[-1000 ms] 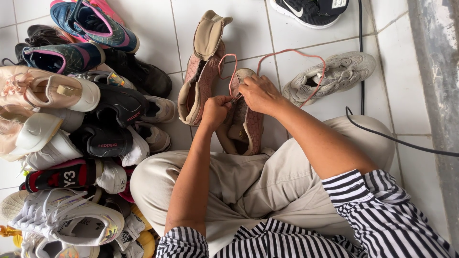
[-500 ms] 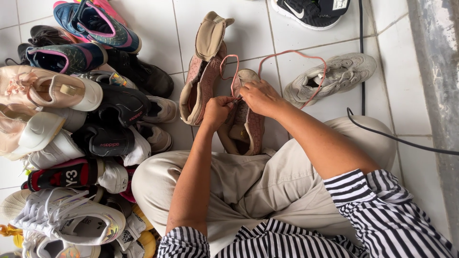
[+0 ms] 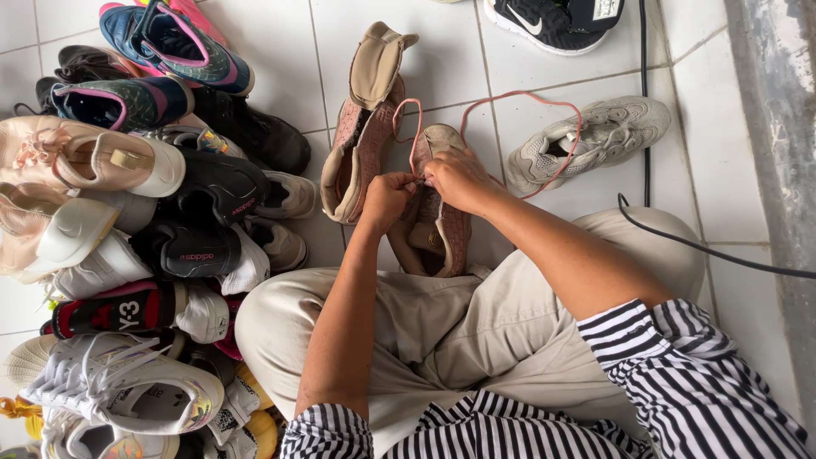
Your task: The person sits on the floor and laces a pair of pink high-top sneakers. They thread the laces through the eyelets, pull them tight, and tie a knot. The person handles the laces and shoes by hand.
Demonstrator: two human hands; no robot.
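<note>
I sit cross-legged on a white tiled floor. A pink-brown sneaker lies in front of my knees, toe pointing away. My left hand and my right hand meet over its upper, both pinching a pink shoelace at the eyelets. The lace loops out over the tiles beyond the shoe. The matching sneaker lies just to the left, its tongue flipped up.
A pile of several sneakers fills the left side. A beige sneaker lies at the right, a black one at the top. A black cable runs across the tiles at the right, near a grey wall edge.
My hands stay together on the lace over the sneaker, shifting only slightly. The lace loop on the floor looks much the same.
</note>
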